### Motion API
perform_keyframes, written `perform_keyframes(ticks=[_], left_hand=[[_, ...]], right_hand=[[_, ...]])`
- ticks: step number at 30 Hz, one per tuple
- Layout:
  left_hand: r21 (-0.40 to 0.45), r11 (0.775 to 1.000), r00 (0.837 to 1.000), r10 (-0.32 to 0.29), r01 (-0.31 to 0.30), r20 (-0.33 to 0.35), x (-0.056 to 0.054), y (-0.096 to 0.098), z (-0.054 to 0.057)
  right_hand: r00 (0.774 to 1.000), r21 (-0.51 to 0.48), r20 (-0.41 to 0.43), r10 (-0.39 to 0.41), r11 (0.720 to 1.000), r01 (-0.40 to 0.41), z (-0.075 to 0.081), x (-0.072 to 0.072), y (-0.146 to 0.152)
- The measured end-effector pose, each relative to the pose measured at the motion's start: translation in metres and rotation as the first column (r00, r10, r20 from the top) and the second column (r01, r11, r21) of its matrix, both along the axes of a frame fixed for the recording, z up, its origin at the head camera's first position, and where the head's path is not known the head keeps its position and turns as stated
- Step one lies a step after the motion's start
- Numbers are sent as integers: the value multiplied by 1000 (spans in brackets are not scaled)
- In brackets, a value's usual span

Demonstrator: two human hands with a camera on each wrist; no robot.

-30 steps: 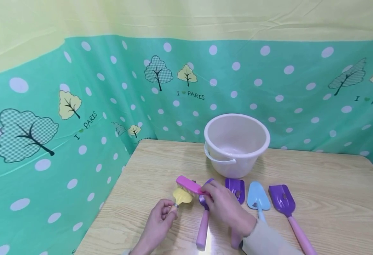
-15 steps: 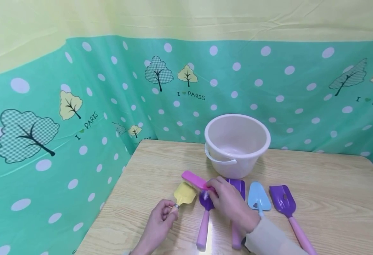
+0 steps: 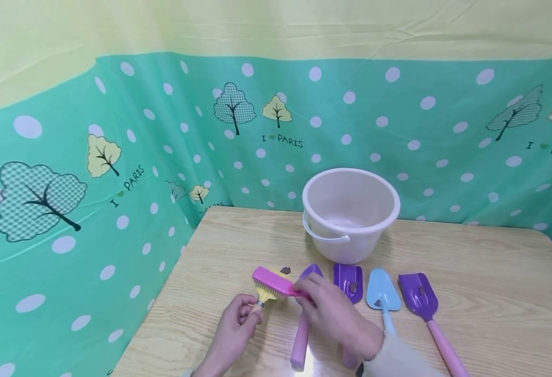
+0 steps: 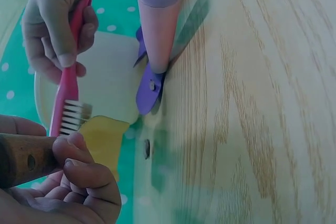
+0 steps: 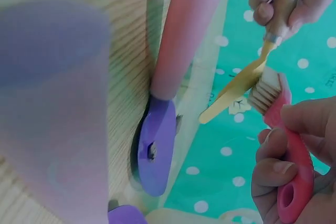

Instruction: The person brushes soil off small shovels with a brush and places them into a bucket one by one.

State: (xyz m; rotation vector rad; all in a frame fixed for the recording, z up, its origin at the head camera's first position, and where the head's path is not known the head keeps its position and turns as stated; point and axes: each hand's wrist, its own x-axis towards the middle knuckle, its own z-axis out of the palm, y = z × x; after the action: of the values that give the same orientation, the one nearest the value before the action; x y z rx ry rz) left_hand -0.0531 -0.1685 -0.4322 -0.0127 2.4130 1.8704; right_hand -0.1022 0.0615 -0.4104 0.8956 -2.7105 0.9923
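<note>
Count: 1 pink brush (image 3: 272, 281), 1 yellow trowel (image 5: 233, 90), 3 purple shovels (image 3: 418, 297), 1 light-blue trowel (image 3: 382, 291), 1 white bucket (image 3: 367, 245). Left hand (image 3: 237, 320) clamped round the yellow trowel's handle; right hand (image 3: 334, 309) grips the brush, its head left of those fingers, bristles against the yellow blade. Right wrist view shows the brush's handle hole (image 5: 287, 195), hidden from head view.

In the head view, a plain pale-grey sleeve (image 3: 400, 357) is covering the right forearm (image 3: 367, 337) toward five o'clock; a small black piece (image 3: 360, 369) is showing beside its cuff.
</note>
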Motion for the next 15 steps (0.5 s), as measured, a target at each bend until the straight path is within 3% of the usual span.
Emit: perform_keyframes(ticks=[10, 15], left_hand=[[24, 1000, 1000, -10, 10, 11, 2, -1, -3], [24, 1000, 1000, -15, 14, 10, 2, -2, -2]], right_hand=[[989, 77, 38, -141, 987, 138, -8, -9, 8], [983, 135, 6, -181, 975, 179, -10, -12, 11]])
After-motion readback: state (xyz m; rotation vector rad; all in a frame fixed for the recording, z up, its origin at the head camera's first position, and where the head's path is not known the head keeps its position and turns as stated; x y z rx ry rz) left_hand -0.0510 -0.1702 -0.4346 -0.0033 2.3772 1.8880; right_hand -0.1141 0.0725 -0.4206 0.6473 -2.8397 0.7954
